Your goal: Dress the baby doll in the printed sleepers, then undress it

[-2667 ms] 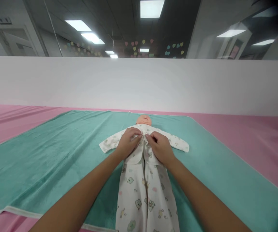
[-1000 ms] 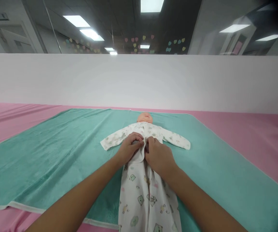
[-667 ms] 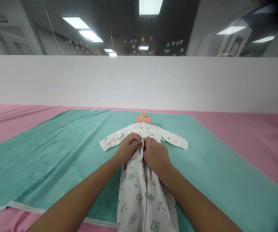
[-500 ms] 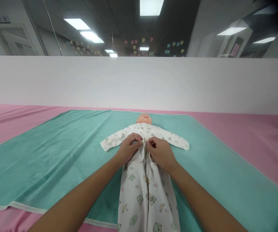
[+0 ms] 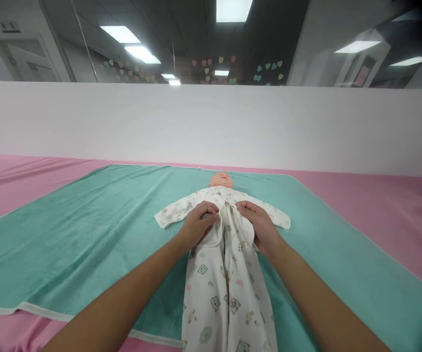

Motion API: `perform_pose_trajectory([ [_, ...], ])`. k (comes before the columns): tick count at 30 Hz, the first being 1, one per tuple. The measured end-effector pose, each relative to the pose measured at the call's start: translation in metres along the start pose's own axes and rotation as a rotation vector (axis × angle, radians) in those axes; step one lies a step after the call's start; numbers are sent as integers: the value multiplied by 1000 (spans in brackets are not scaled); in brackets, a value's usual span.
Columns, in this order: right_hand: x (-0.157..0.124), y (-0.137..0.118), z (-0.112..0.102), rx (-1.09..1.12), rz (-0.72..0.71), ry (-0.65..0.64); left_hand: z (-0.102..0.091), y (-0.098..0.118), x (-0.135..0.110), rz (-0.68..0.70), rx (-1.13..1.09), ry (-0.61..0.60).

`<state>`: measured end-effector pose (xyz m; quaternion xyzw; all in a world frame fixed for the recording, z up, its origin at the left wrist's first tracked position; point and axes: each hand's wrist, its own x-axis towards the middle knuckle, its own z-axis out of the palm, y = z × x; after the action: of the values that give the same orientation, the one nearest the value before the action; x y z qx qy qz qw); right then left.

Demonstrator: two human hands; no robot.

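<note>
A baby doll (image 5: 221, 180) lies on its back with its head away from me, dressed in a white baby sleepsuit (image 5: 211, 288) printed with small animals. The suit's sleeves stretch out to both sides. Its front edges are parted at the chest. My left hand (image 5: 200, 222) pinches the left front edge between thumb and fingers. On the other side, my right hand (image 5: 261, 226) grips the right front edge and folds it outward, so the plain inner side shows. The fingertips partly hide the cloth they hold.
Under the doll is a teal blanket (image 5: 97, 234) with a pale border, spread over a pink sheet (image 5: 372, 210). A low white wall (image 5: 196, 122) runs along the back, with a dark reflective pane (image 5: 262, 39) above it.
My right hand has moved to the right, drawing the right front edge away from the left one. The gap at the chest is wider. My left hand has kept its hold.
</note>
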<state>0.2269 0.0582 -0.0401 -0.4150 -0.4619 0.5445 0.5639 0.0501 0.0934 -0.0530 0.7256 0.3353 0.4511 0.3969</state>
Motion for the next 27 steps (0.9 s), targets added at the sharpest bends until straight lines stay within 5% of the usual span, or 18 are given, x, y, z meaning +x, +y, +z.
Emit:
perform_pose_trajectory([
  [10,-1,2,3,-388,-65,-45,6,4,-2,11,14,9],
  [27,3,6,3,-433,-25,-142,4,6,-2,-37,-42,-42],
])
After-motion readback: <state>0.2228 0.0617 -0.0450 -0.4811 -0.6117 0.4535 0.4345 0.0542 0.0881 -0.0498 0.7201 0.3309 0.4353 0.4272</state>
